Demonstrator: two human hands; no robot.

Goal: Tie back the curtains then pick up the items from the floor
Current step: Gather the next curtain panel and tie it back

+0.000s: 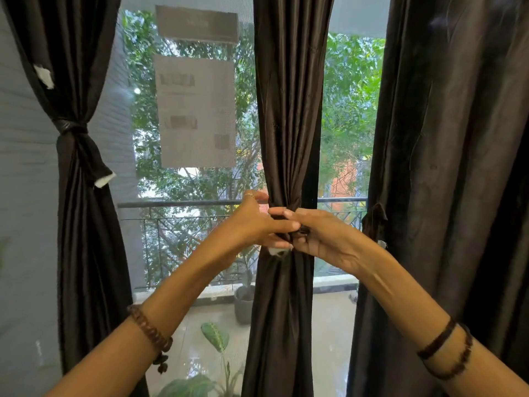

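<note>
Left curtain (77, 167) is tied; both hands, left hand (254, 224) and right hand (320, 236), pinch the tie-back (286, 224) around the middle curtain (289, 110), right curtain (446, 167) and floor items remaining.

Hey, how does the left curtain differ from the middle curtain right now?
The left curtain is already cinched by a knotted tie and hangs untouched; the middle curtain is gathered, with the left hand and right hand working the tie at its waist. The left curtain sweeps toward the window's side; the middle curtain hangs straight between two panes. Both are dark, glossy fabric, pinched at mid-height.
</note>
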